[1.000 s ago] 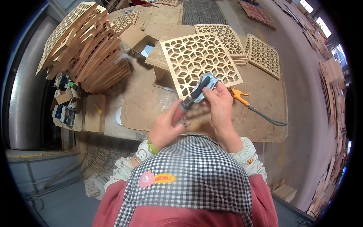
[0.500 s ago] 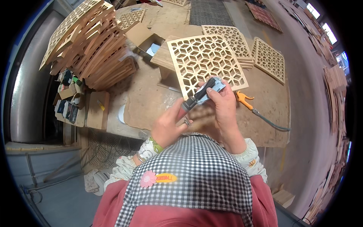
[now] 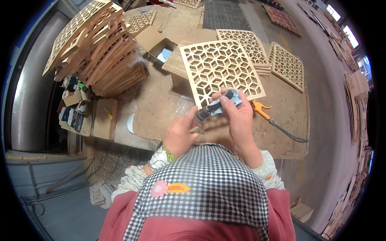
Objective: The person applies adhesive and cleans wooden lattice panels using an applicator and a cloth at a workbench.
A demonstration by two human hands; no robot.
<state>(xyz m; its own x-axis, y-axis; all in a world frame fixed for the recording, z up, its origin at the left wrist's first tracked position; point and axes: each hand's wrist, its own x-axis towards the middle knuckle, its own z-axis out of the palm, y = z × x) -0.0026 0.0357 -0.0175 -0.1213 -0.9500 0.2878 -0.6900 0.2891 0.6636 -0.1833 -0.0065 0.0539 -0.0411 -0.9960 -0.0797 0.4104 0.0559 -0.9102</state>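
Observation:
My left hand (image 3: 179, 134) is wrapped round the dark red and black body of a slim handheld tool (image 3: 202, 115), which looks like a small sander. Against the tool's narrow black head, my right hand (image 3: 238, 112) pinches a light-blue sheet (image 3: 229, 100), apparently sandpaper. The sheet is folded partly over the head and hides much of it. Just beyond my hands, a pale wooden lattice panel (image 3: 220, 68) with a hexagon-and-diamond cut-out pattern rests tilted on a wooden block (image 3: 175, 66).
An orange air blow gun (image 3: 261, 109) with a green hose lies right of my hands. More lattice panels (image 3: 288, 66) sit at the back right. A tall stack of wooden frames (image 3: 102, 52) stands left, near an open cardboard box (image 3: 155, 44) on the table.
The blue sheet now covers more of the tool's black head, and my right fingers have shifted on it. My left hand and the tool have moved slightly.

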